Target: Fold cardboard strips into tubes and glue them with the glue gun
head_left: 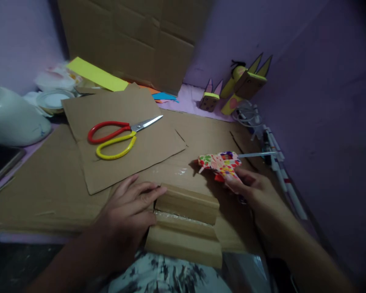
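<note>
Right hand point(256, 189) part-covering glue gun point(221, 163), white container point(15, 118) cropped

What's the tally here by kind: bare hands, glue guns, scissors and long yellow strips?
Left hand and right hand: 2
Patterned glue gun: 1
Scissors: 1
Long yellow strip: 1
Total: 5

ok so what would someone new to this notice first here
Probably the scissors, with one red and one yellow handle, lying on a cardboard sheet left of centre. Next comes the flower-patterned glue gun in the right grip, then perhaps the bright yellow strip at the back left.
</note>
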Tool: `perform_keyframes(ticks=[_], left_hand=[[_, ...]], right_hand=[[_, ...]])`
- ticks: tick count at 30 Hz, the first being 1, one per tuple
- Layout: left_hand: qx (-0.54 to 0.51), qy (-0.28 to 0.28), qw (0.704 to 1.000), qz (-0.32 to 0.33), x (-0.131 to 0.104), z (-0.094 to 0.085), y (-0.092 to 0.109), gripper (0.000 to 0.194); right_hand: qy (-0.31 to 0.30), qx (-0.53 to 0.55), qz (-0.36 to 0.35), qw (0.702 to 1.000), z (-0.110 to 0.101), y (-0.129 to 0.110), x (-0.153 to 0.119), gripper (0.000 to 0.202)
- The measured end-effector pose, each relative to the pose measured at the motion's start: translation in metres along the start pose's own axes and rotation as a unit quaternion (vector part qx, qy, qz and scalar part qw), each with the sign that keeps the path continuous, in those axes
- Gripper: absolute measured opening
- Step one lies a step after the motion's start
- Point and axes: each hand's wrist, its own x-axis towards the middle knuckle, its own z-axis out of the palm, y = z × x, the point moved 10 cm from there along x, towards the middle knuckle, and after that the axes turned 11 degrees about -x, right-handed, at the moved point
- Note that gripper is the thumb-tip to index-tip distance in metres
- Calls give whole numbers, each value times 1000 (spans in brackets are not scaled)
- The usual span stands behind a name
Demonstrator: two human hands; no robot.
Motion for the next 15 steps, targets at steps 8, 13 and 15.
perform_keyframes(ticks=[8, 13, 15], left_hand=[[10, -23, 1000, 3, -8, 10, -15, 20], [46, -59, 997, -8, -9, 15, -19, 24], [51, -78, 995, -27, -7, 15, -18, 23]], right_hand=[[236, -288, -247, 895, -36, -59, -56, 17], [39, -248, -344, 905, 15, -50, -109, 31], [47, -235, -367, 899, 25, -46, -118, 30]])
